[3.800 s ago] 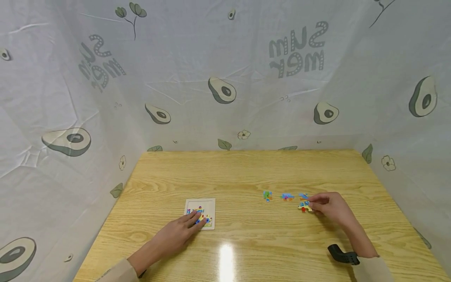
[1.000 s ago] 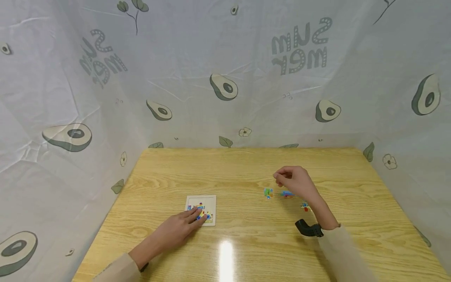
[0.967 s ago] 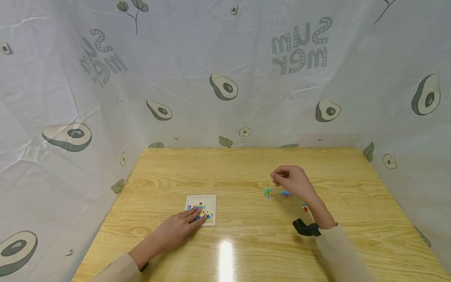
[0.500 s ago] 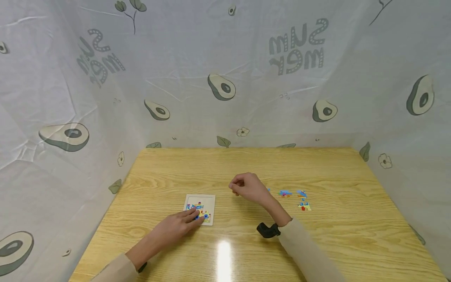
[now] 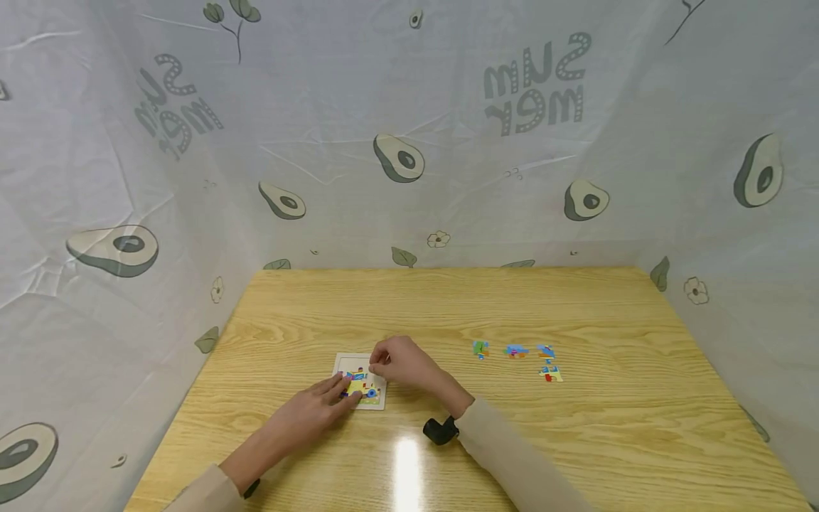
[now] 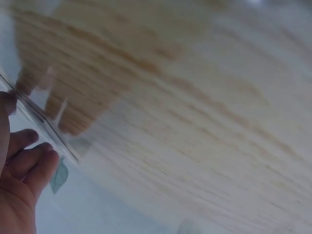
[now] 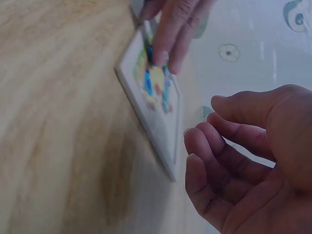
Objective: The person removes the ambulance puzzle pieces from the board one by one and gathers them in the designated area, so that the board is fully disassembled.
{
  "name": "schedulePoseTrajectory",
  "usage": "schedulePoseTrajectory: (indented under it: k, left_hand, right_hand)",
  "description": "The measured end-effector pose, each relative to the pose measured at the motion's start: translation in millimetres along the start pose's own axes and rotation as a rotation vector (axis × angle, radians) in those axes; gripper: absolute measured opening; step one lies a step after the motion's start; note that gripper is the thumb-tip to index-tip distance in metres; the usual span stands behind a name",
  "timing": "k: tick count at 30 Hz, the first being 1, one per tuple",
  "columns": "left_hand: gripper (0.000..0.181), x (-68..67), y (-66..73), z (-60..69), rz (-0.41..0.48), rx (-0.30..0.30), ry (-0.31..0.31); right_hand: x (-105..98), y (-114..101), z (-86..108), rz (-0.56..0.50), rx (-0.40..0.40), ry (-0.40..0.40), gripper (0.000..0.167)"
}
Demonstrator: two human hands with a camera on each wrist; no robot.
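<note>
On tabletop (image 5: 416,306), squarish board (image 5: 352,362) face-up.

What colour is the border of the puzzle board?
Off-white; the puzzle board shows best in the head view.

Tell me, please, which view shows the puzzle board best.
The head view: the puzzle board is sharpest and most face-on, though the left hand hides part. The right wrist view shows it larger but blurred and slanted; the left wrist, only an edge.
</note>
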State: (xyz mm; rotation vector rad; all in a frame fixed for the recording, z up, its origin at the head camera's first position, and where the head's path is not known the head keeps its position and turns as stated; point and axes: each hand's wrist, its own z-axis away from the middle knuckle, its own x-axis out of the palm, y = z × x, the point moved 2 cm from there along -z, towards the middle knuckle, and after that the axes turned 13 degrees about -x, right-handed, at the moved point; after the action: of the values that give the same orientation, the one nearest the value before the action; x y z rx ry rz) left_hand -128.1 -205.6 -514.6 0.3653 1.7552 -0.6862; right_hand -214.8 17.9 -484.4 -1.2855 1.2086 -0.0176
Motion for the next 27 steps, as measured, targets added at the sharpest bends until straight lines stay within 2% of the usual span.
schedulePoseTrajectory:
  k: [7,16,22,27]
  left_hand:
    - [0.058,0.2,0.3,0.8,-0.021,0.029,0.004]
    - [0.056,-0.9,1.3,-0.5,-0.043,0.03,-0.001]
    - [0.052,-1.2,1.0,-2.0,-0.042,0.032,0.041]
    - [0.053,-0.5,1.2,-1.3,-0.043,0.027,0.041]
  right_hand:
    - [23.6,1.1,-5.2,0.021,0.015,-0.035,0.008]
    - [34.8,-1.0,-6.5,0.166,0.046,-0.031,0.027]
    - [41.0,-1.6,-6.5,0.183,0.088,-0.004,0.032]
    - [45.0,-3.1,-5.4,0.171,0.113,0.018,0.03]
